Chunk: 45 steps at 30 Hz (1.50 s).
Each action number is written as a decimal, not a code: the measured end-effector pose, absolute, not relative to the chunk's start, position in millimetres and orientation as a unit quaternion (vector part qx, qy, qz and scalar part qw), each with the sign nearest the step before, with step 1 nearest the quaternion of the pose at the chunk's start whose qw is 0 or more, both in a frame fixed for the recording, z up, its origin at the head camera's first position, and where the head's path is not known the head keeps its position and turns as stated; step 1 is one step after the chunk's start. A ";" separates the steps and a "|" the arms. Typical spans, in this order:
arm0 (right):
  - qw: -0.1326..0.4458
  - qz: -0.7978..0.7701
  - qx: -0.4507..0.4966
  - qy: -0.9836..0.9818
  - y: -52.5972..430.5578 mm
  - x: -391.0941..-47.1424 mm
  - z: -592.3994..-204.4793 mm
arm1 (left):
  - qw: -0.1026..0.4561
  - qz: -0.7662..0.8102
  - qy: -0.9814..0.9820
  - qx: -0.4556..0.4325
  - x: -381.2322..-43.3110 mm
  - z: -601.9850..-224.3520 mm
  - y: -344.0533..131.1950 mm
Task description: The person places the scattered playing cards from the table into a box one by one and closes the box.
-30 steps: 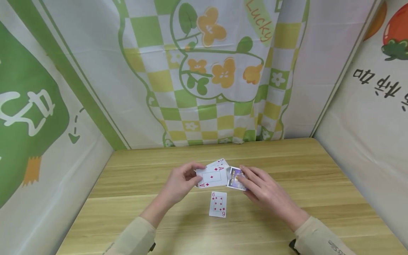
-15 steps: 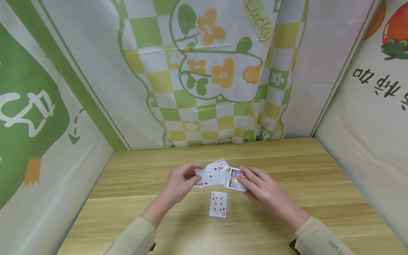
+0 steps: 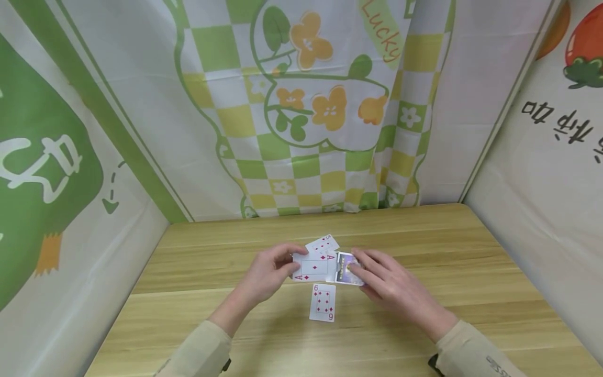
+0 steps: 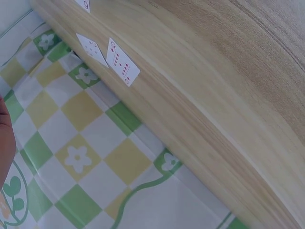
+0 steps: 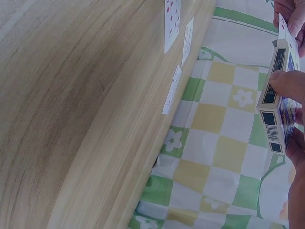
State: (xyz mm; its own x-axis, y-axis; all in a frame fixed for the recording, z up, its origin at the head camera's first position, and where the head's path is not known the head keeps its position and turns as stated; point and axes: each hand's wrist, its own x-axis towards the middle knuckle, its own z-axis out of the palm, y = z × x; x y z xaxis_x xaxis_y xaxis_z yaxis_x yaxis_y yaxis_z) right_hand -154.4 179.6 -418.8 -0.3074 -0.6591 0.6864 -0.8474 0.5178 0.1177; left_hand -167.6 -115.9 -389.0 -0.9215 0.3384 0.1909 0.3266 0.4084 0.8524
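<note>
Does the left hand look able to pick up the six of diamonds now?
Probably not while the left hand is pinching the ace; freed, it likely could, since the six lies close by, uncovered on the table.

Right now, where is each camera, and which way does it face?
Head: on the head, facing forward and down at left hand, right hand; beige fabric sleeves.
Left wrist: worn there, facing brown wooden table, green-checked cloth; a hand sliver.
Right wrist: worn there, facing them too; both hands partly.
Wrist views share table and cloth.
</note>
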 end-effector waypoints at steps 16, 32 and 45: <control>0.339 0.131 0.474 -0.802 178.3 -152.4 -419.2 | 0.023 0.553 0.815 0.173 -171.4 -396.1 -108.2; 0.329 0.125 0.472 -0.808 176.4 -152.5 -417.2 | -0.006 0.615 0.777 0.133 -171.9 -401.1 -97.4; 0.341 0.136 0.476 -0.799 173.6 -153.6 -418.7 | -0.033 0.566 0.798 0.204 -165.3 -402.6 -89.8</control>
State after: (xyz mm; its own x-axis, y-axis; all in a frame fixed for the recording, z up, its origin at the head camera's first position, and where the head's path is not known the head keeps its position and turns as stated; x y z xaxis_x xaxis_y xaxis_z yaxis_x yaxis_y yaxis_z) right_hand -153.6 173.6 -418.7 -0.3144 -0.6677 0.6748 -0.8531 0.5105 0.1076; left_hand -165.3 -89.8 -402.6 -0.9147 0.2875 0.2841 0.3633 0.2762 0.8898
